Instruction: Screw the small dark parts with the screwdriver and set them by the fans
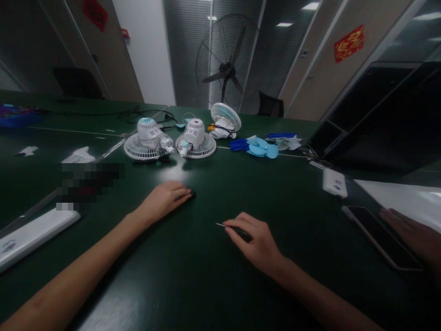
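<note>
My right hand is closed around the dark handle of a small screwdriver, whose thin metal shaft points left over the green table. Further left, my left hand rests low at the tabletop with its fingers together. A small black piece shows at its fingertips, too small and dark to name. Beyond the hands lie two white fan heads, a left one and a middle one, both with their grilles down. Another small fan sits behind them, tilted, with a dark cord about it.
Light blue fan blades and blue-and-white gloves lie at the back right. A white box and a phone are to the right, beside another person's hand. At left is a long white case.
</note>
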Available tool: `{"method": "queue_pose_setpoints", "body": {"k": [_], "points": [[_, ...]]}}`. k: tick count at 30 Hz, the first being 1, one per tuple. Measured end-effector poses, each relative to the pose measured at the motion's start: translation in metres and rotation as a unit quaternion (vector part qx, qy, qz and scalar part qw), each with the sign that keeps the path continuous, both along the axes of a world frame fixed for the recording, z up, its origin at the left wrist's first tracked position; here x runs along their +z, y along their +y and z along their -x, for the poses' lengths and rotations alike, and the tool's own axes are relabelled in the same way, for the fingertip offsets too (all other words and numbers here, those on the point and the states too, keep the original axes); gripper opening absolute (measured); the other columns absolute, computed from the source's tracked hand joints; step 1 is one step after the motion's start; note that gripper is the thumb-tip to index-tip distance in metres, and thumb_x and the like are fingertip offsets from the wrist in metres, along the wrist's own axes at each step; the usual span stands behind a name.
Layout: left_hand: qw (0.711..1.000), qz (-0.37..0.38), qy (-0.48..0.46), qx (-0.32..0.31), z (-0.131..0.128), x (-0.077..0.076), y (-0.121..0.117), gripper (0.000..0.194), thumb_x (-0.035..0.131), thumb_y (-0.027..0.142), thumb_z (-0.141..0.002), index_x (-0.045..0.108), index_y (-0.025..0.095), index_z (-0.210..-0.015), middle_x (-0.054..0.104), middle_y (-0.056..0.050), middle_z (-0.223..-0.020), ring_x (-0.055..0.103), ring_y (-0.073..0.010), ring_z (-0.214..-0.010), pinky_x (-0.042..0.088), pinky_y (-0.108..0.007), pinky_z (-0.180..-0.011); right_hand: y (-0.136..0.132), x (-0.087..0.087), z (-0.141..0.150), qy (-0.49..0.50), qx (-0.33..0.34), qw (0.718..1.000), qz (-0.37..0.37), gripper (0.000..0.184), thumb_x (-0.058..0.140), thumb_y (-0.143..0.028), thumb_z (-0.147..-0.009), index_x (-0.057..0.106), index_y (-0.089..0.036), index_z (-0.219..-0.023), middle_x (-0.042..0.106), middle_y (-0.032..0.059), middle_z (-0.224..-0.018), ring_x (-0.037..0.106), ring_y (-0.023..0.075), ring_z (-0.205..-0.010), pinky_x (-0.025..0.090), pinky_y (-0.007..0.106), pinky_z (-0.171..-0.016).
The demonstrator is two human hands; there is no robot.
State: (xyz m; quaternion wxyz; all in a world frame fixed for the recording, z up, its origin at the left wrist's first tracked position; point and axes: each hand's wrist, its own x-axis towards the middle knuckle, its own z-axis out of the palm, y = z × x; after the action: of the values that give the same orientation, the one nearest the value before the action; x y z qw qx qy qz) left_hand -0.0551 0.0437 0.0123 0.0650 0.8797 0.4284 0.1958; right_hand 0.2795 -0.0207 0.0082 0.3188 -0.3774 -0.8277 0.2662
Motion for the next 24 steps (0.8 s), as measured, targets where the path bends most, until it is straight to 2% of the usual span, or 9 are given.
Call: {"method": "queue_pose_setpoints", "body": {"k": [3, 6, 13, 24], "points": [[0.994, 0.049, -0.032, -0.091, -0.033, 0.0, -0.019, 0.026, 0.053, 0.034, -0.109, 0.072, 0.023, -0.122, 0.073, -0.007, -0.112, 0.067, -0.022, -0.104, 0.051, -0.037, -0.093, -0.001, 0.001, 0.0, -0.007, -0.003, 1.0, -0.003, 0.019, 0.063, -0.022, -0.103, 0.076, -0.022, -0.118, 0.07, 0.0039, -0.099, 0.068, 0.0166, -0.084, 0.053, 0.03, -0.073], [0.983, 0.112, -0.089, -0.118, -0.051, -0.004, -0.032, 0.02, 0.058, 0.031, -0.106, 0.068, 0.023, -0.122, 0.071, -0.006, -0.112, 0.065, -0.0203, -0.105, 0.051, -0.035, -0.094, -0.001, 0.001, 0.0, -0.015, -0.001, 1.0, -0.003, 0.018, 0.062, -0.023, -0.103, 0.076, -0.022, -0.116, 0.07, 0.0041, -0.099, 0.068, 0.0164, -0.084, 0.054, 0.029, -0.074], [0.974, 0.163, -0.124, -0.098, -0.055, -0.008, -0.036, 0.021, 0.066, 0.031, -0.101, 0.066, 0.023, -0.12, 0.067, -0.006, -0.112, 0.062, -0.0219, -0.105, 0.05, -0.035, -0.09, -0.001, 0.002, 0.001, -0.036, -0.008, 0.999, 0.003, 0.02, 0.061, -0.024, -0.104, 0.077, -0.022, -0.115, 0.07, 0.0043, -0.098, 0.067, 0.0163, -0.083, 0.054, 0.028, -0.072], [0.968, 0.176, -0.118, -0.137, -0.058, -0.004, -0.039, 0.017, 0.064, 0.03, -0.104, 0.067, 0.024, -0.119, 0.066, -0.005, -0.112, 0.061, -0.0222, -0.109, 0.044, -0.039, -0.099, 0.0, -0.003, 0.001, -0.077, -0.008, 0.997, -0.016, 0.019, 0.062, -0.024, -0.104, 0.077, -0.024, -0.115, 0.07, 0.0032, -0.098, 0.067, 0.016, -0.082, 0.052, 0.028, -0.072]]}}
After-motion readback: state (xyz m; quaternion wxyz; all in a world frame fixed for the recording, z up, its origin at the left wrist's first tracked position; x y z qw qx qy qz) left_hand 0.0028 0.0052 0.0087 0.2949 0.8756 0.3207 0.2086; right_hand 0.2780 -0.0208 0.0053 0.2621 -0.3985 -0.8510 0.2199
